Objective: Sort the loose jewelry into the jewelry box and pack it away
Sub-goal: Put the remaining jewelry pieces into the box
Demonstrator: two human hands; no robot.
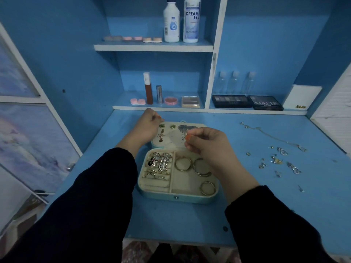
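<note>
A teal jewelry box (176, 198) lies open on the blue desk. Its tray holds several rings (159, 164) on the left and three hoop bracelets (201, 167) on the right. The raised lid panel (171, 138) carries several earrings. My right hand (207, 147) pinches a small star-shaped earring (185, 136) against the lid panel. My left hand (147, 128) is curled at the lid's left edge; what it touches is hidden. Loose earrings (279, 161) and a thin chain necklace (273, 135) lie to the right on the desk.
Behind the box, a low shelf holds cosmetics (171, 100), eyeshadow palettes (247, 101) and three clear bottles (235, 82). An upper shelf carries two white bottles (180, 19). A white panel (334, 114) borders the desk on the right.
</note>
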